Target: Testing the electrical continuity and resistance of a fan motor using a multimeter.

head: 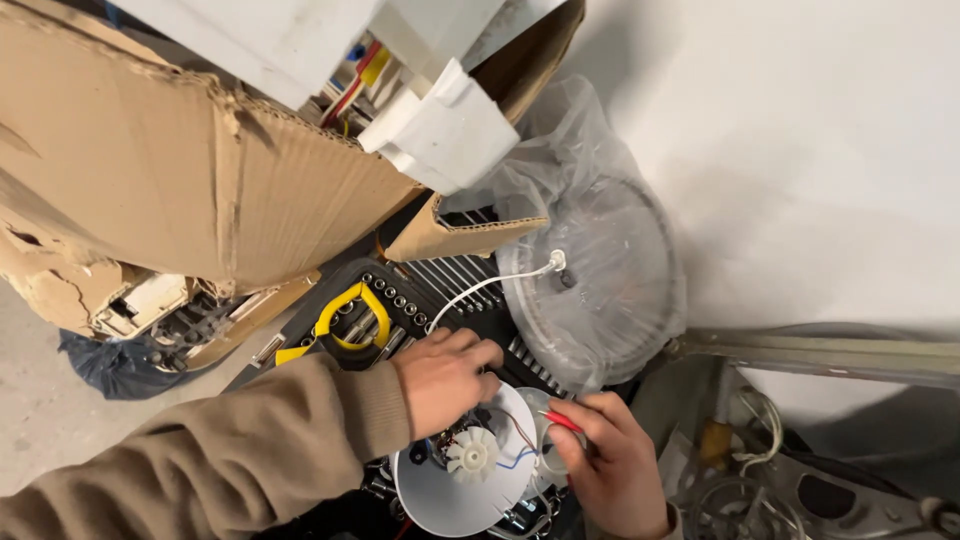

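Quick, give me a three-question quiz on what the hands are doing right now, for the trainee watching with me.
1. True or false: the left hand rests on the white bowl-shaped plastic housing beside the small white plastic fan wheel.
2. Which hand grips the red-handled tool?
A. left hand
B. right hand
C. neither
3. Fill in: the round grille behind the hands is wrapped in a clear plastic ____.

Key: 1 true; 2 B; 3 bag.
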